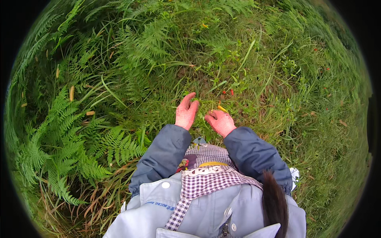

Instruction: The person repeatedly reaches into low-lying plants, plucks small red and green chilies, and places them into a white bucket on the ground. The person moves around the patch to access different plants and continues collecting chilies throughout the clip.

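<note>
My left hand [187, 112] is over low green plants, its thumb and index finger apart, with nothing visible between them. A little to its right, my right hand [221, 122] has its fingers curled inward among thin stems. Just beyond those knuckles shows a yellow-orange chilli pepper [222, 109]; whether the fingers touch it is hidden. Farther out, a red chilli pepper [232, 92] and a smaller red fruit [224, 92] show among the leaves of a chilli plant [214, 77].
Fern fronds [120, 142] and long grass crowd the left side. Seed heads [71, 93] rise among them. Grass with scattered red spots [327, 69] covers the right. Close to me are my checked apron [211, 181] and a white object [294, 178] beside my right sleeve.
</note>
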Demonstrator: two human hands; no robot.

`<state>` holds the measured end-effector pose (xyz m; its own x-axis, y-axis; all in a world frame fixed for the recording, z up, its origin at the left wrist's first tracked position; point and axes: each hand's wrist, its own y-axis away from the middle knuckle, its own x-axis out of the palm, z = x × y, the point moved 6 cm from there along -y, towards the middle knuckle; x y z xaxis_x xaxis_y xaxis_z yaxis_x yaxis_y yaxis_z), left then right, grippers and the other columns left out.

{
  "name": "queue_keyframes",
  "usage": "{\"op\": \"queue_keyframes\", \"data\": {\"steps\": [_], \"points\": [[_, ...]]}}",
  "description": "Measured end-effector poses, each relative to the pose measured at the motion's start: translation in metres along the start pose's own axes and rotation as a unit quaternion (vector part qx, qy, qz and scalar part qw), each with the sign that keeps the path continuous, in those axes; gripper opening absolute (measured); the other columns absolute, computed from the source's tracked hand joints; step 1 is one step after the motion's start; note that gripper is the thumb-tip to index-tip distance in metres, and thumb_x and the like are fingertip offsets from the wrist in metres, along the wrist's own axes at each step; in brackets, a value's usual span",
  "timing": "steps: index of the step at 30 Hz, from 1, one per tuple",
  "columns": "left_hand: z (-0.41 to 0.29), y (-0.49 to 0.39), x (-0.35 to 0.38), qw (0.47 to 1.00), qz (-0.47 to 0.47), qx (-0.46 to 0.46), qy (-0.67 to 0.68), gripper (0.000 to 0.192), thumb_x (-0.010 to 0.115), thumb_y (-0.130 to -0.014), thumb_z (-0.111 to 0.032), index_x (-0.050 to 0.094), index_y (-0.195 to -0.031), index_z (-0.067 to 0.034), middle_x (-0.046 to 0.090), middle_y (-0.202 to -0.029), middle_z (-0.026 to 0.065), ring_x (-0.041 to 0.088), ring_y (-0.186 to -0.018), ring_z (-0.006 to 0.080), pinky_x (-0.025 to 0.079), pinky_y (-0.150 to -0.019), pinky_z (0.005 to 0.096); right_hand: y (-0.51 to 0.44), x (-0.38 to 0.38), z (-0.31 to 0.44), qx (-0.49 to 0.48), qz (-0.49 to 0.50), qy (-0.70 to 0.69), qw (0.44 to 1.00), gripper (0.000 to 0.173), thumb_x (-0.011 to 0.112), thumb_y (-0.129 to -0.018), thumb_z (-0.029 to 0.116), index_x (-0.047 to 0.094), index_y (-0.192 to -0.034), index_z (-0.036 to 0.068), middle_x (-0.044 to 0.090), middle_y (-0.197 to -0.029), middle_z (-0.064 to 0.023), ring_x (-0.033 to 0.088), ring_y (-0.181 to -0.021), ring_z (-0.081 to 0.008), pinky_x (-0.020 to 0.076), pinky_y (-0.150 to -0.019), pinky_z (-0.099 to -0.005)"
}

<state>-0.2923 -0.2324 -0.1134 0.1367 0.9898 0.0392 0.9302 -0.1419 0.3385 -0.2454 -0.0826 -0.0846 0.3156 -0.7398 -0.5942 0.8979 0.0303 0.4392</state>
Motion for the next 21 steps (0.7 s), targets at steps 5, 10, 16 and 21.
{"op": "queue_keyframes", "data": {"steps": [5, 10, 16, 21], "points": [[-0.039, 0.001, 0.022, 0.907, 0.303, 0.038, -0.291, 0.038, 0.057, -0.08, -0.012, 0.057, -0.117, -0.003, 0.06, -0.078, 0.008, 0.054, -0.071, 0.0131, 0.045, -0.065, 0.0283, 0.003, -0.004, 0.008, -0.052, -0.028, 0.053, 0.997, 0.034, 0.059, -0.081, 0.039, 0.064, -0.095, 0.008, 0.063, -0.09, -0.0156, 0.06, -0.087, -0.034, 0.0462, -0.074, -0.0425], [-0.042, 0.004, 0.027, 0.898, 0.304, 0.047, -0.315, 0.031, 0.06, -0.078, -0.016, 0.062, -0.105, -0.002, 0.063, -0.079, 0.0106, 0.058, -0.071, 0.0153, 0.047, -0.065, 0.0298, 0.01, -0.011, 0.003, -0.1, -0.054, 0.09, 0.989, 0.029, 0.06, -0.081, 0.037, 0.065, -0.09, 0.01, 0.062, -0.085, -0.0131, 0.06, -0.084, -0.033, 0.0466, -0.072, -0.0427], [-0.029, 0.006, 0.027, 0.911, 0.294, -0.004, -0.289, 0.026, 0.057, -0.08, -0.012, 0.063, -0.102, -0.001, 0.064, -0.079, 0.0105, 0.06, -0.072, 0.0158, 0.048, -0.066, 0.0297, 0.009, -0.02, -0.009, -0.074, -0.082, 0.068, 0.992, 0.023, 0.059, -0.083, 0.03, 0.063, -0.091, 0.009, 0.06, -0.079, -0.0116, 0.06, -0.076, -0.0297, 0.0471, -0.065, -0.0405], [-0.033, 0.004, 0.022, 0.915, 0.248, 0.078, -0.308, 0.024, 0.055, -0.08, -0.011, 0.063, -0.101, -0.001, 0.065, -0.08, 0.0118, 0.061, -0.072, 0.0164, 0.048, -0.066, 0.0301, 0.017, -0.051, -0.037, 0.123, -0.06, -0.473, 0.87, 0.021, 0.055, -0.084, 0.022, 0.06, -0.095, 0.005, 0.047, -0.063, 0.0035, 0.05, -0.057, -0.0074, 0.0331, -0.039, -0.022]]}}
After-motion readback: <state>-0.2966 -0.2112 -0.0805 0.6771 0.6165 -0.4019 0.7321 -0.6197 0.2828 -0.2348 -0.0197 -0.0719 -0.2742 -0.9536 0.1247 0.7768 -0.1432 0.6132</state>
